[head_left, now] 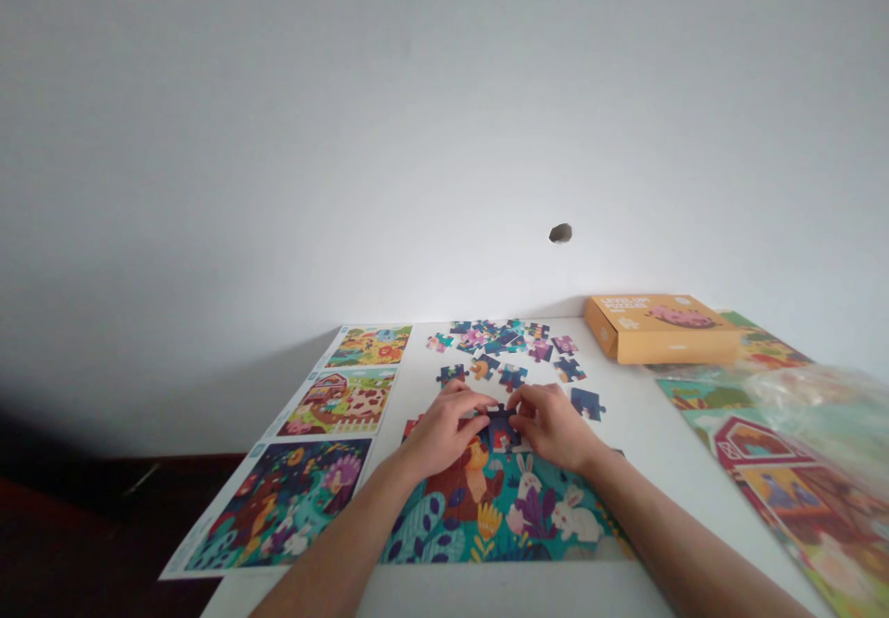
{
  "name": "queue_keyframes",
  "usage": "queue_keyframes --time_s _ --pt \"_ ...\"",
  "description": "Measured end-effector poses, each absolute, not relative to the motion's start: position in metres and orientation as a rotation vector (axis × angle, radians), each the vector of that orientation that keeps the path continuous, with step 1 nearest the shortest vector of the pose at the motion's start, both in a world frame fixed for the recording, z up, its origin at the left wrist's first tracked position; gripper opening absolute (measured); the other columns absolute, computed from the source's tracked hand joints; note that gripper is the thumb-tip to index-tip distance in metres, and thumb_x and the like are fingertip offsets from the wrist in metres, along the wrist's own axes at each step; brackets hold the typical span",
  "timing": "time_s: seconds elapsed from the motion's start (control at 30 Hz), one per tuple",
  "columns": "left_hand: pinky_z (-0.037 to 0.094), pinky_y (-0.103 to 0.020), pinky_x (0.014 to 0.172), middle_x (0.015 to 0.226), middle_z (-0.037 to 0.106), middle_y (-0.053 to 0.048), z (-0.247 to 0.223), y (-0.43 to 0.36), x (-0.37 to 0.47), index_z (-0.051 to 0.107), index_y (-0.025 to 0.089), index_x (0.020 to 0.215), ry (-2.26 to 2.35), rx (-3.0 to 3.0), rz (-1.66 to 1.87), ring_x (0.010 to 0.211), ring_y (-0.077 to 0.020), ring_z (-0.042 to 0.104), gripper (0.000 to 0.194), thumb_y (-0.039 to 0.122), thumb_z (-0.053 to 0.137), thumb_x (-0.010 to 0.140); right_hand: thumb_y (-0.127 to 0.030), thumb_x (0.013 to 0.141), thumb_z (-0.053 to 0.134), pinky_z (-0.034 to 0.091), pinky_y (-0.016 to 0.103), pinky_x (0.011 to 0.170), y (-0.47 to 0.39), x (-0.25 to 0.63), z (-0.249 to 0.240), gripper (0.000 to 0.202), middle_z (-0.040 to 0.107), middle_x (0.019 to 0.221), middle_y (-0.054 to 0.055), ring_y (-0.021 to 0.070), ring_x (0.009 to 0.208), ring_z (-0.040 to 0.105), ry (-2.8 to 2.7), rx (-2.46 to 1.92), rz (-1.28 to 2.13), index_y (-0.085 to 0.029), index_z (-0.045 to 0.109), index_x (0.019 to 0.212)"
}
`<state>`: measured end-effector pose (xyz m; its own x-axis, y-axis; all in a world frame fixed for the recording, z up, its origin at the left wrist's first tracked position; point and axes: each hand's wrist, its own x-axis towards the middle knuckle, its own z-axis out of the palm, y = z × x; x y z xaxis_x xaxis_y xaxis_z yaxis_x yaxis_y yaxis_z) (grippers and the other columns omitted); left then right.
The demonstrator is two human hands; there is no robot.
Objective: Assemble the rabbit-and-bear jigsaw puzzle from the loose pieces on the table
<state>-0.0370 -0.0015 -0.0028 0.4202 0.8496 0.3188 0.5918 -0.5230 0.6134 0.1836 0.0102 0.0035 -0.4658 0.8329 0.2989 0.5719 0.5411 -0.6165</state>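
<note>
A partly assembled jigsaw puzzle [486,511] with rabbits, a bear and plants lies on the white table [417,590]. At its upper edge, a dark blue puzzle piece [501,428] sits between my two hands. My left hand [455,423] has its thumb and fingers bent at the piece's left side. With fingers curled in a pinch, my right hand [552,422] holds the right side. Loose pieces [496,335] are heaped beyond, and a single blue piece [587,404] lies right of my right hand.
An orange puzzle box [667,345] stands at the back right against the wall. A sheet of reference pictures [288,493] lies on the left. Clear plastic wrap [820,405] covers part of another farm picture [784,488] on the right.
</note>
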Motion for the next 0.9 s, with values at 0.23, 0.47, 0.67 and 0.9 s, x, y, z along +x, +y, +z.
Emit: queue_keyframes --time_s 0.23,0.47,0.67,0.9 --pt "0.037 -0.041 0.104 0.099 0.069 -0.003 -0.001 -0.001 -0.036 0.069 0.023 0.101 1.208 2.325 0.816 0.101 -0.0197 0.056 0.022 0.015 0.054 0.088 -0.017 0.078 0.062 0.038 0.031 0.080 0.015 0.184 0.000 0.010 0.067 0.073 0.000 0.0180 0.078 0.059 -2.206 -1.260 0.576 -0.021 0.068 0.084" --pt "0.037 -0.042 0.104 0.101 0.064 -0.004 0.007 -0.007 -0.037 0.069 0.024 0.100 1.177 2.386 0.713 0.101 -0.0215 0.055 0.021 0.020 0.066 0.080 -0.022 0.080 0.061 0.036 0.035 0.085 0.015 0.185 -0.001 0.010 0.067 0.076 0.000 0.0191 0.082 0.059 -2.235 -1.318 0.536 -0.023 0.068 0.087" --pt "0.033 -0.043 0.109 0.110 0.060 -0.005 0.010 -0.009 -0.037 0.064 0.024 0.109 1.167 2.409 0.678 0.110 -0.0237 0.051 0.038 0.022 0.073 0.072 -0.019 0.079 0.062 0.034 0.035 0.086 0.015 0.186 -0.003 0.009 0.065 0.080 0.000 0.0194 0.086 0.058 -2.263 -1.284 0.499 -0.023 0.068 0.085" --pt "0.029 -0.046 0.112 0.122 0.058 -0.004 0.008 -0.008 -0.038 0.047 0.030 0.135 1.182 2.400 0.679 0.116 -0.0247 0.049 0.068 0.019 0.070 0.072 -0.023 0.084 0.054 0.040 0.027 0.071 0.025 0.190 -0.009 0.009 0.065 0.075 0.001 0.0168 0.072 0.060 -2.092 -1.318 0.499 -0.020 0.062 0.086"
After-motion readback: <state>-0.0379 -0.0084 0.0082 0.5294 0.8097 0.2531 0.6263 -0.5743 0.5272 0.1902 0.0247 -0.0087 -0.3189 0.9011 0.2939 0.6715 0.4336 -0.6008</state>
